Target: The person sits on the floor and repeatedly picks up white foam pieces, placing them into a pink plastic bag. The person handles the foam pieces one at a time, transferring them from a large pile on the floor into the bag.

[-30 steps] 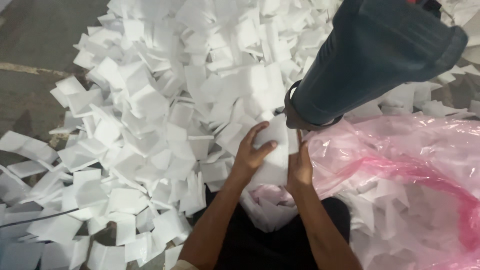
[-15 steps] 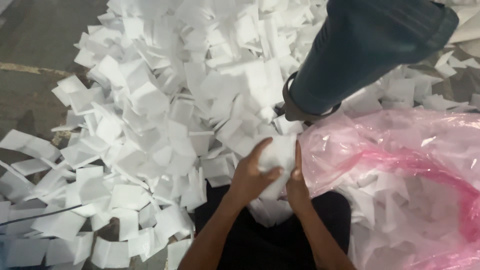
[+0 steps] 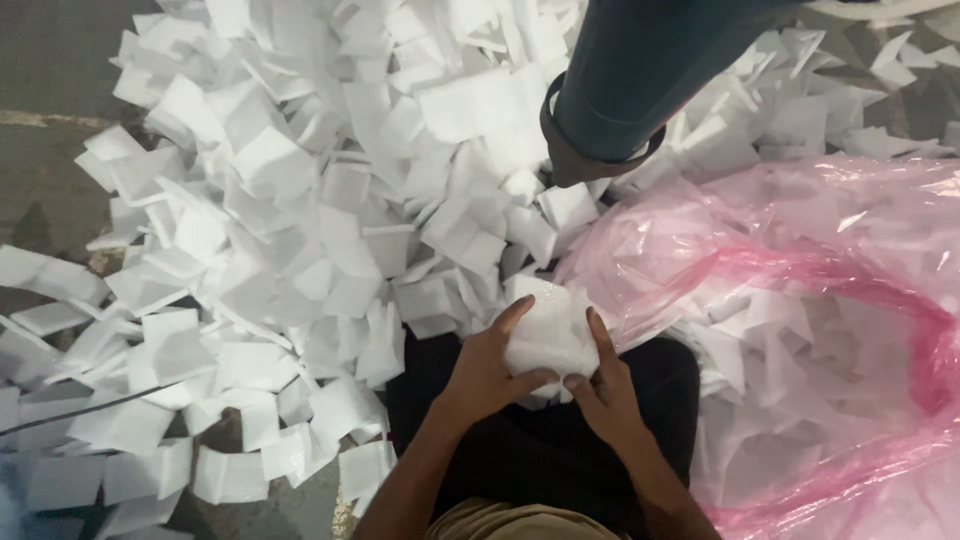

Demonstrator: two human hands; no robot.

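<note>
A heap of white square foam pieces (image 3: 300,210) is lying left of the pink clear plastic bag (image 3: 800,270), with a person's blue trouser leg (image 3: 640,70) standing at the far side between them

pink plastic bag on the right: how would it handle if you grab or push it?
The pink plastic bag looks thin and see-through with many creases, so it would likely be floppy and collapse where gripped. Its glossy film may be slippery. The white foam pieces showing through it look light, so the bag would probably slide or bunch rather than resist a push.
</note>
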